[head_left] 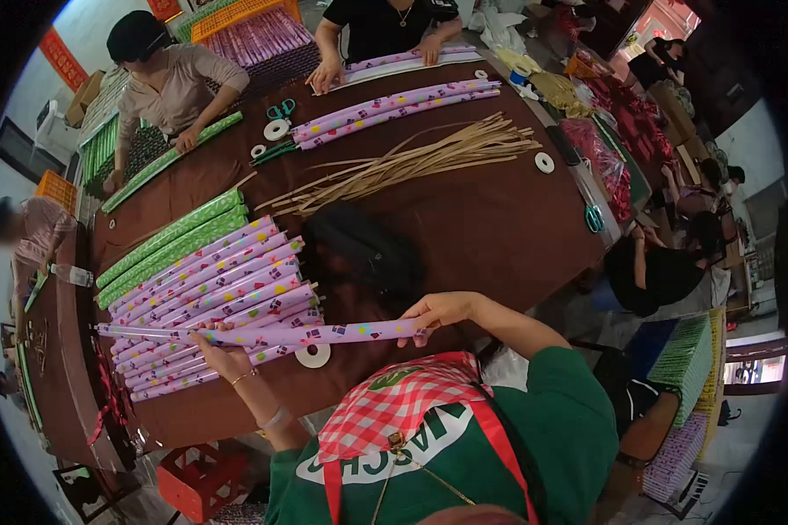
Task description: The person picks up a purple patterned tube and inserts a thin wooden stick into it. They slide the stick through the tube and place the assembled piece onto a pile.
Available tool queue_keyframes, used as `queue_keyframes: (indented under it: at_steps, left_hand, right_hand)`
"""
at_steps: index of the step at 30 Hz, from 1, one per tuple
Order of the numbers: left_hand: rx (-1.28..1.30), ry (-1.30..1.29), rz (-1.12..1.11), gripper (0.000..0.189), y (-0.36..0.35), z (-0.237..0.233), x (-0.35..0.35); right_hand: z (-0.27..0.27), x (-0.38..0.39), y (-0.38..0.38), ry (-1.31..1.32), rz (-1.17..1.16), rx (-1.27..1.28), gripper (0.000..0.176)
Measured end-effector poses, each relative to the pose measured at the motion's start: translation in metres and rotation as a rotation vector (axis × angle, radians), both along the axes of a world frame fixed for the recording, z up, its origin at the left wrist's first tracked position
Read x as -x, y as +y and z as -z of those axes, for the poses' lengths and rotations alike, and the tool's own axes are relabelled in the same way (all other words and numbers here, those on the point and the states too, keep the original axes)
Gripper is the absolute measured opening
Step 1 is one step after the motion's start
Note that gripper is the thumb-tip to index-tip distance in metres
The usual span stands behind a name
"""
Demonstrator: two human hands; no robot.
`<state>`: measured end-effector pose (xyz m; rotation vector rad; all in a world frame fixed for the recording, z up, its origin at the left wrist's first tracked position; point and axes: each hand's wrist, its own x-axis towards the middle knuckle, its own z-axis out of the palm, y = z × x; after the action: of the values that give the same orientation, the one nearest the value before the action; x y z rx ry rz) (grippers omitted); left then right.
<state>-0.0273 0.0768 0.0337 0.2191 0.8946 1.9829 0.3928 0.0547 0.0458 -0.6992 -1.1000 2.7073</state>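
Observation:
A long lilac wrapping-paper roll [341, 332] with a colourful printed pattern stretches between my hands, and its left part lies over the pile. My left hand [225, 357], with a bracelet at the wrist, is closed around it from below. At the roll's right end, my right hand [439, 313] grips it between thumb and fingers. Under and behind it lies a stack of similar lilac rolls [206, 280], with green rolls [179, 229] along its far side. A white tape roll [313, 353] rests just below the held roll, on the brown tabletop [490, 236].
A black bag [363, 249] and a bundle of thin tan strips [411, 166] lie beyond my hands. Farther off are teal scissors [280, 109] and more lilac rolls [394, 114]. Two people [175, 87] work across the table. A red stool [201, 481] stands lower left.

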Motion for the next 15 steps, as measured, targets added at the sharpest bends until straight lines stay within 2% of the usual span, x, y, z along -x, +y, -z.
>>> queue_keyframes:
  at_steps: [3,7,10,12,14,15]
  left_hand:
    - [-0.014,-0.013,-0.003,0.029,0.000,-0.009,-0.005]
    - [-0.062,0.007,0.043,0.031,0.000,-0.008,0.000]
    - [-0.132,0.018,0.092,0.034,0.003,-0.014,-0.004]
    - [-0.173,0.006,-0.008,0.039,0.009,-0.014,-0.005]
    - [-0.048,0.006,-0.114,0.047,0.014,-0.008,-0.005]
    - [-0.023,0.020,-0.087,0.050,0.016,0.005,0.002]
  right_hand:
    - [0.001,-0.006,-0.001,0.046,0.000,0.109,0.036]
    - [-0.001,-0.002,-0.006,-0.052,0.005,0.040,0.035]
    - [0.002,0.004,-0.007,-0.149,0.073,-0.094,0.032]
    - [-0.001,0.008,-0.008,-0.134,0.162,-0.268,0.033]
    - [-0.010,0.013,-0.007,-0.163,0.190,-0.345,0.034]
    - [-0.010,0.016,-0.007,-0.192,0.221,-0.421,0.036]
